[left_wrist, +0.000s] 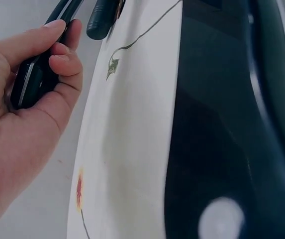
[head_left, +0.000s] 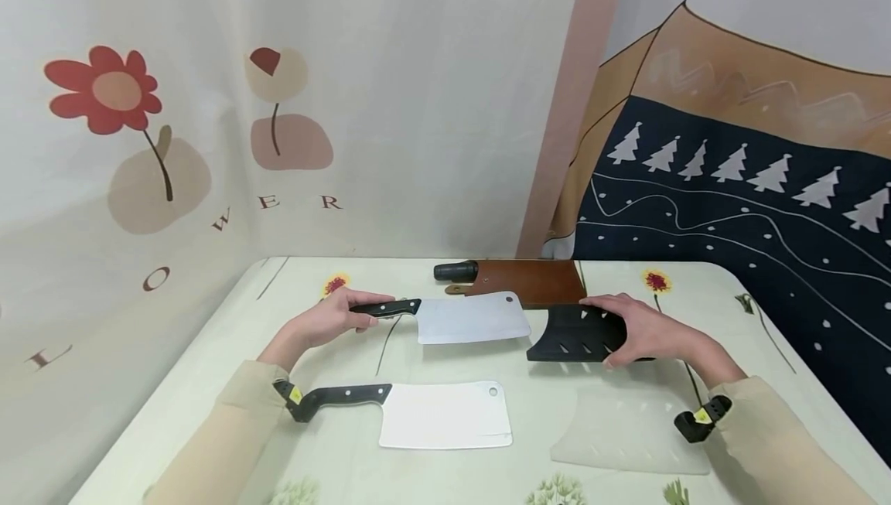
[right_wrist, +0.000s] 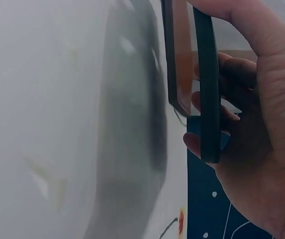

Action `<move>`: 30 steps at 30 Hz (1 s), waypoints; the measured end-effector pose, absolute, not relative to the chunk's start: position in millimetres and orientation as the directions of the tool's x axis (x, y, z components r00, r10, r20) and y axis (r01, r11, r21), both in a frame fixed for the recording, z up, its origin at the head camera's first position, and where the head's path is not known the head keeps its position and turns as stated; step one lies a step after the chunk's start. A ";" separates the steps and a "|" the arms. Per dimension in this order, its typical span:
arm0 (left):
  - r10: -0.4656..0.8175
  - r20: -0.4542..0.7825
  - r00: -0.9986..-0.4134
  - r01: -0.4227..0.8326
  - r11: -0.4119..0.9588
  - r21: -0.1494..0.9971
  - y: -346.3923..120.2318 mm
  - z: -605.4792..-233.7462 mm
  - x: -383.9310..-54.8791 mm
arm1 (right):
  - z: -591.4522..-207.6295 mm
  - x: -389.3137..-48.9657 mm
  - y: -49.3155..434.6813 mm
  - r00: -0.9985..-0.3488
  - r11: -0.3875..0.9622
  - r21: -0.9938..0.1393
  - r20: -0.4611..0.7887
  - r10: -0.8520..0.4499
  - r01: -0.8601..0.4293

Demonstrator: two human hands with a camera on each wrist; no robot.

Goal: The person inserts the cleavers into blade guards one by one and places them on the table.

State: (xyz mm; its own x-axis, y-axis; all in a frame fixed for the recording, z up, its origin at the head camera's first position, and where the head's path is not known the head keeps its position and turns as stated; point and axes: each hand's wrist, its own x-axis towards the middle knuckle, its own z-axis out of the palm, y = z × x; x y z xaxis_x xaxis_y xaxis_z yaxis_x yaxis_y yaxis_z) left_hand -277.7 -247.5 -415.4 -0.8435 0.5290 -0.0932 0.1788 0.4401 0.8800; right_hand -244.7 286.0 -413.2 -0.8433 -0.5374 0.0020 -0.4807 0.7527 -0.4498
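In the head view my left hand [head_left: 327, 319] grips the black riveted handle of a cleaver [head_left: 473, 319]. Its broad blade points right and has a hole near the upper far corner. The left wrist view shows thumb and fingers curled round that black handle [left_wrist: 33, 82]. My right hand [head_left: 647, 327] holds a black slotted blade guard [head_left: 574, 335], thumb at the near edge and fingers at the far one. The blade's tip is just left of the guard, a small gap between them. Seen edge-on in the right wrist view, the guard [right_wrist: 209, 84] lies between thumb and fingers.
A second cleaver [head_left: 445, 416] lies on the table nearer me, blade to the right. Right of it is a pale translucent blade guard [head_left: 626, 435]. At the table's back edge rests a brown leather sheath [head_left: 532, 281] with a black handle [head_left: 455, 271] projecting left.
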 end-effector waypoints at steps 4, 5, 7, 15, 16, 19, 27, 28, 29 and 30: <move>0.473 -0.087 -0.877 0.163 0.461 0.872 -243.8 -415.2 -276.1 | -412.2 -243.8 281.8 -0.843 0.743 -0.474 -0.001 -0.537 -0.473; 0.457 -0.087 -0.885 0.152 0.460 0.875 -242.0 -416.0 -275.9 | -412.0 -243.3 281.1 -0.841 0.738 -0.479 0.001 -0.540 -0.475; 0.431 -0.090 -0.898 0.127 0.449 0.884 -238.6 -418.5 -275.7 | -411.7 -242.3 279.6 -0.838 0.732 -0.486 0.000 -0.546 -0.477; 0.413 -0.081 -0.907 0.118 0.435 0.893 -233.9 -423.2 -275.9 | -410.0 -240.1 273.7 -0.830 0.725 -0.496 -0.018 -0.558 -0.477; 0.416 -0.078 -0.906 0.122 0.432 0.893 -233.5 -422.7 -275.6 | -409.7 -240.3 273.1 -0.829 0.726 -0.494 -0.019 -0.558 -0.478; 0.433 -0.076 -0.898 0.125 0.418 0.900 -231.8 -421.6 -274.6 | -408.9 -240.7 271.7 -0.830 0.729 -0.492 -0.023 -0.557 -0.476; 0.431 -0.076 -0.899 0.117 0.403 0.908 -230.2 -422.7 -272.8 | -409.5 -242.3 270.1 -0.841 0.741 -0.489 -0.027 -0.540 -0.460; 0.427 -0.076 -0.901 0.114 0.402 0.909 -230.2 -423.3 -272.7 | -409.8 -242.7 269.8 -0.842 0.741 -0.490 -0.025 -0.539 -0.459; 0.425 -0.075 -0.902 0.111 0.397 0.911 -230.0 -423.5 -272.3 | -410.0 -243.0 269.4 -0.843 0.739 -0.493 -0.023 -0.538 -0.458; 0.424 -0.076 -0.903 0.107 0.392 0.914 -229.8 -423.6 -271.8 | -410.2 -243.3 269.0 -0.844 0.739 -0.496 -0.023 -0.537 -0.456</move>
